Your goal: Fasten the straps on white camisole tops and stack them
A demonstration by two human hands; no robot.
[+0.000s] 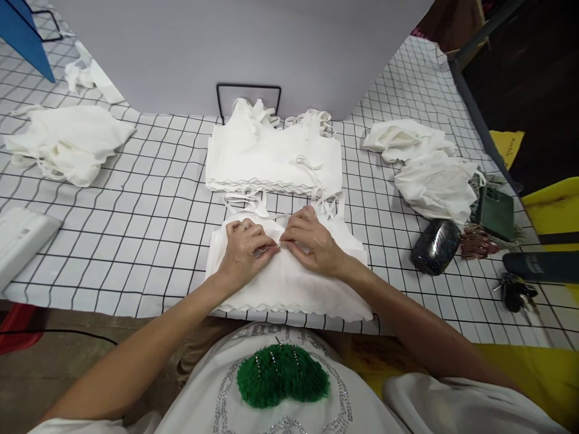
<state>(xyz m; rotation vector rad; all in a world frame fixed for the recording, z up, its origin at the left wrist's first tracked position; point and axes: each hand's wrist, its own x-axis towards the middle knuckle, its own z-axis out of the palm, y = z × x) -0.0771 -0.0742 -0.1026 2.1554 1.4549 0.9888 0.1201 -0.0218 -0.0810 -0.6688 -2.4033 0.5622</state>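
A thin white strand point(280, 244) is pinched between thumb and fingers of both the left hand point(246, 248) and the right hand point(313, 246), whose tips are held close together over a white top point(289, 292) laid flat at the bench's near edge. Just beyond it, a stack of white tops point(271, 154) is set on the checked bench point(167, 217), flanked by a white cloth heap point(67, 141) at left and crumpled white pieces point(434, 181) at right, with a pale panel point(253, 45) stood behind.
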